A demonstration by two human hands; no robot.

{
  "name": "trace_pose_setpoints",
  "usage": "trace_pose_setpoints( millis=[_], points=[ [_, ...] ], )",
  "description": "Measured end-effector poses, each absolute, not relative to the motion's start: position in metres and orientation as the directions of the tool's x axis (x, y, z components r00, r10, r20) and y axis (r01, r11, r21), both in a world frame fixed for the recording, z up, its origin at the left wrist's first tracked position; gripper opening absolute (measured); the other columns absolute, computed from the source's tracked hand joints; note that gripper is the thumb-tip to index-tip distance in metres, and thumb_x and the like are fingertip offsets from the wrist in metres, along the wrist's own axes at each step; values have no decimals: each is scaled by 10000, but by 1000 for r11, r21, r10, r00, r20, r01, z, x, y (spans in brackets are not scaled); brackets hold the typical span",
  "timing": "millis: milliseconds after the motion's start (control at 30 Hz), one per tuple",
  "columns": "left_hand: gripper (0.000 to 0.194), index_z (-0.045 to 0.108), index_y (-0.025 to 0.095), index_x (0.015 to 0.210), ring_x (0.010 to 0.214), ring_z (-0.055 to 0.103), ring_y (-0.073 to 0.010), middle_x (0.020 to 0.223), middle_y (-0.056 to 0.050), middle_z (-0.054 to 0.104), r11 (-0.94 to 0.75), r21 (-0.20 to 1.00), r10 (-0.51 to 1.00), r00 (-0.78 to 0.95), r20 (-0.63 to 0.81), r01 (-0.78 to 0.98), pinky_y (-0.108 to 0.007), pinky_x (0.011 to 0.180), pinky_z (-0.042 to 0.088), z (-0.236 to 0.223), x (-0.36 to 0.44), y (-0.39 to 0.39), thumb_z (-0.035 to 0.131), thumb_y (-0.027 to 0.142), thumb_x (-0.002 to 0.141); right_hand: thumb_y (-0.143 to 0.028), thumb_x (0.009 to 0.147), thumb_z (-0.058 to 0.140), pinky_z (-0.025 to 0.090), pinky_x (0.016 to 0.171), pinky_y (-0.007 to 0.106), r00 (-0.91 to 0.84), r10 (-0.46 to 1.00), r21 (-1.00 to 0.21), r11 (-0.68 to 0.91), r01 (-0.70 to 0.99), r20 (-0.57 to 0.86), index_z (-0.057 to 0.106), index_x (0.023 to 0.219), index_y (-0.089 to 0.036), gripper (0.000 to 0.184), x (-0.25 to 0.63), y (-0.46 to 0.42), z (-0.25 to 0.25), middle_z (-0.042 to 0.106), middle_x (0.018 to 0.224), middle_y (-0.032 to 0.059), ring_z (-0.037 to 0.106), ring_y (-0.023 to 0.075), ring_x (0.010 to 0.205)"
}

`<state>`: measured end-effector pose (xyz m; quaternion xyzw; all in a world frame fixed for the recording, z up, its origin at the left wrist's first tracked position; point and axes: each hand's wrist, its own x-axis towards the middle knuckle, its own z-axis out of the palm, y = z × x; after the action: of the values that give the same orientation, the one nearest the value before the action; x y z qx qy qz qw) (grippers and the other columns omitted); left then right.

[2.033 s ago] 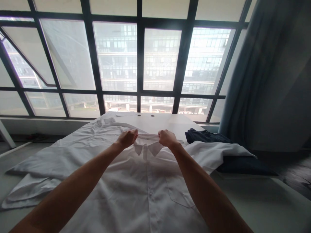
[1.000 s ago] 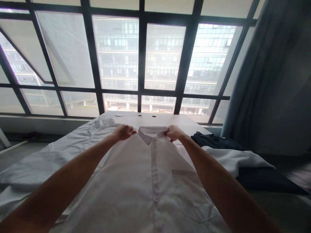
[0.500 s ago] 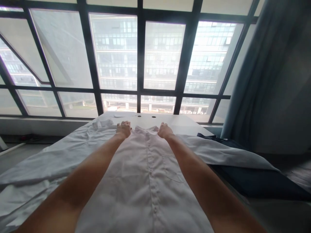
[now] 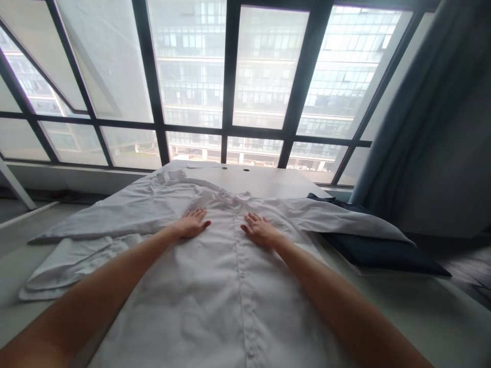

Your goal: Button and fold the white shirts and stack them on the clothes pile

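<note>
White shirt (image 4: 203, 296), collar (image 4: 235, 196) toward worktop's (image 4: 276, 180) far edge, was apparently flattened by left hand (image 4: 192, 223) and right hand (image 4: 261, 231), fingers spread.

We hold both bare arms out toward the far edge of the worktop (image 4: 268, 179), left forearm (image 4: 126, 273) and right forearm (image 4: 326, 286) slanting inward. Our left hand (image 4: 193, 223) and right hand (image 4: 261, 231) lie palm down, unclenched, side by side but apart, fingers (image 4: 198, 213) toward that edge, thumbs (image 4: 206, 224) turned inward.

Left hand (image 4: 192, 224), right hand (image 4: 260, 230) bare (forearms (image 4: 326, 286) likewise).
</note>
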<state>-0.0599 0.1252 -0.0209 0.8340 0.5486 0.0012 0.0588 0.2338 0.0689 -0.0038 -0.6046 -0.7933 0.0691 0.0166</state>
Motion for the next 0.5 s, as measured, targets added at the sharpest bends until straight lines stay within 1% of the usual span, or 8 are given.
trace_pose_setpoints(
  millis=[67,133,200,267,333,433,467,500],
  points=[
    [704,330,120,1585,1550,191,-279,1665,-150,220,-420,93,905,424,-35,903,-460,1239,173,-21,-75,129,251,531,1020,-509,1072,283,121,1237,517,-250,966,-115,241,964,-64,313,1597,-150,637,246,61,-5,204,1670,138,157,280,1546],
    [653,364,143,1568,1550,193,-275,1664,-147,233,-377,72,926,378,-5,923,-475,1232,181,-15,-96,133,266,499,1029,-503,1071,298,121,1238,508,-220,974,-96,214,972,-56,337,1589,-162,621,259,54,-7,216,1668,132,171,279,1543],
    [603,399,162,1543,1543,210,-270,1665,-138,245,-241,72,970,239,37,968,-477,1219,206,-5,-122,137,272,471,1041,-494,1072,305,133,1238,493,-193,981,-87,190,978,-27,364,1577,-169,604,271,49,-11,241,1662,124,194,274,1537],
    [568,457,152,1494,1510,286,-271,1643,-151,304,-35,107,998,28,61,994,-455,1191,266,6,-153,138,286,453,1044,-488,1075,299,153,1237,475,-170,985,-93,170,981,14,391,1563,-177,586,279,46,-15,278,1651,113,223,259,1529],
    [582,504,84,1436,1414,414,-385,1571,-255,386,207,102,976,-213,53,973,-567,1078,379,15,-183,136,314,456,1030,-490,1075,297,174,1235,458,-152,987,-107,156,982,53,414,1549,-180,579,283,45,-20,309,1641,105,251,244,1520],
    [729,479,30,1439,1247,526,-505,1486,-366,424,662,49,747,-664,49,748,-604,821,498,19,-218,129,435,577,959,-496,1065,326,195,1231,446,-147,985,-113,156,981,87,444,1530,-172,579,284,45,-24,344,1625,106,284,245,1507],
    [741,500,11,1415,1191,559,-518,1431,-387,469,707,45,702,-708,73,706,-584,755,512,18,-227,126,473,580,941,-497,1061,338,198,1230,442,-153,984,-110,163,980,94,451,1525,-169,579,284,46,-24,353,1621,109,292,248,1503],
    [706,545,-13,1361,1126,595,-524,1349,-401,531,680,54,723,-680,122,732,-563,699,517,17,-235,123,503,547,933,-496,1059,347,200,1228,437,-157,983,-107,167,980,99,458,1521,-168,577,284,46,-25,361,1616,112,298,250,1500]
  ],
)
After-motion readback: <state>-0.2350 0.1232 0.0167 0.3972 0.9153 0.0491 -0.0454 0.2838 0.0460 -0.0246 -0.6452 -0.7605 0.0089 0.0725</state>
